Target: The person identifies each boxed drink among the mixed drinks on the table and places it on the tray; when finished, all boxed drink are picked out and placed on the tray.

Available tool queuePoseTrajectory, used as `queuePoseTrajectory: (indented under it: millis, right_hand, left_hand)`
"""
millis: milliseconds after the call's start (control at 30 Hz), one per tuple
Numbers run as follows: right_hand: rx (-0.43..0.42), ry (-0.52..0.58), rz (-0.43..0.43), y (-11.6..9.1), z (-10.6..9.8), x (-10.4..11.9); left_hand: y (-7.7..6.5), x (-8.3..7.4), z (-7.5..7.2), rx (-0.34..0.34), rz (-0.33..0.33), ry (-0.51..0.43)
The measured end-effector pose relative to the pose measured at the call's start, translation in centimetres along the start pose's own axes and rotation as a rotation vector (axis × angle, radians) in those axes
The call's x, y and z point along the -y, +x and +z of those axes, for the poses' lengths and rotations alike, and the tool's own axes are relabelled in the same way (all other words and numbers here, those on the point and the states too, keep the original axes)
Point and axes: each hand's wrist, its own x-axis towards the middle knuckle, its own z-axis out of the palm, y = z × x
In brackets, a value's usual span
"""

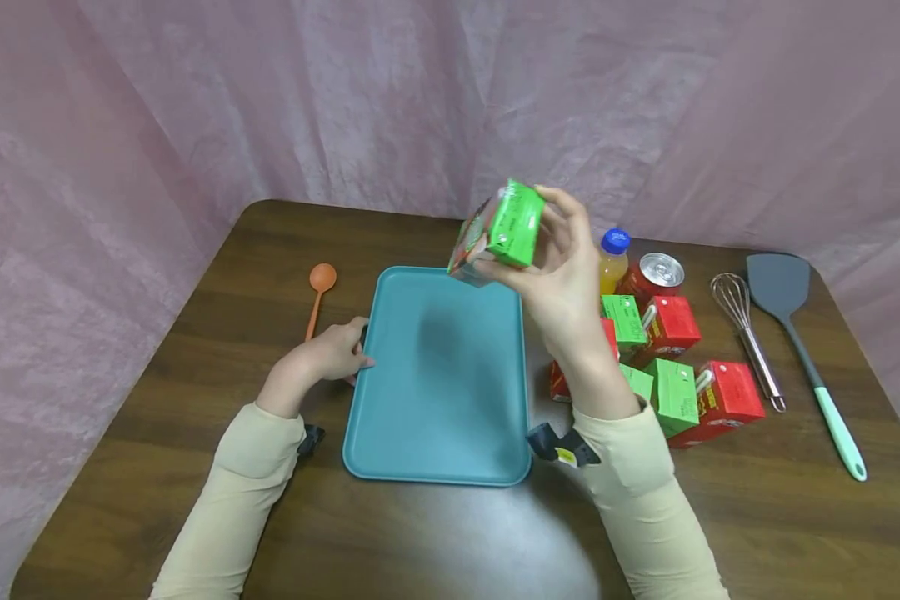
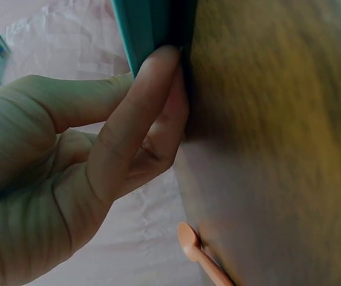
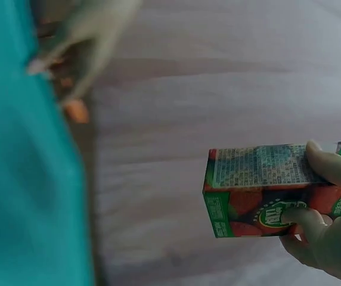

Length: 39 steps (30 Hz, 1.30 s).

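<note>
A juice carton (image 1: 516,223) with a bright green end is held in the air by my right hand (image 1: 566,279), above the far right part of a blue tray (image 1: 442,392). In the right wrist view the thumb and fingers pinch the carton (image 3: 248,193) near one end; its sides show red fruit and a panel of small print. My left hand (image 1: 330,350) grips the tray's left rim, thumb on the upper side and fingers curled under, as the left wrist view of the tray edge (image 2: 143,30) shows. An orange spoon (image 1: 318,292) lies just beyond the left hand.
Right of the tray stand several green cartons (image 1: 673,392) and red cartons (image 1: 731,390), partly behind my right forearm. Behind them are a blue-capped bottle (image 1: 613,258) and a red can (image 1: 656,275). A whisk (image 1: 746,333) and a grey spatula (image 1: 795,333) lie farther right. A pink curtain hangs behind.
</note>
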Motion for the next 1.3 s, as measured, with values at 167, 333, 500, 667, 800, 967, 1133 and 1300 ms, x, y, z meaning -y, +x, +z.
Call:
queuePoseTrajectory:
  millis: [167,333,500,667,800,967,1133,1300]
  right_hand:
    - [0.058,-0.188,0.14,1.0,2.5,-5.8]
    - [0.137,-0.38,0.316,1.4,4.0,-10.7]
    - [0.197,-0.506,0.366,2.1,4.6,-15.1]
    - [0.238,-0.597,0.348,2.0,5.6,-14.2]
    - [0.284,-0.633,0.35,2.4,6.3,-14.1]
    - [0.306,-0.641,0.338,2.7,7.0,-14.7]
    - [0.291,-0.655,0.325,2.6,7.7,-15.5]
    - [0.293,-0.654,0.331,2.1,7.8,-15.3]
  left_hand:
    - [0.0,0.2,0.5,-0.011,-0.014,-0.025]
    - [0.0,0.4,0.9,-0.018,-0.017,-0.032]
    - [0.2,0.5,1.1,-0.016,-0.009,-0.037]
    - [0.2,0.6,1.2,-0.01,-0.009,-0.037]
    - [0.1,0.6,1.0,-0.017,-0.012,-0.027]
    - [-0.3,0.2,0.7,-0.029,0.002,-0.021]
    - [-0.3,0.1,0.8,-0.027,-0.007,-0.014]
    - [-0.1,0.4,1.0,-0.023,-0.024,-0.016]
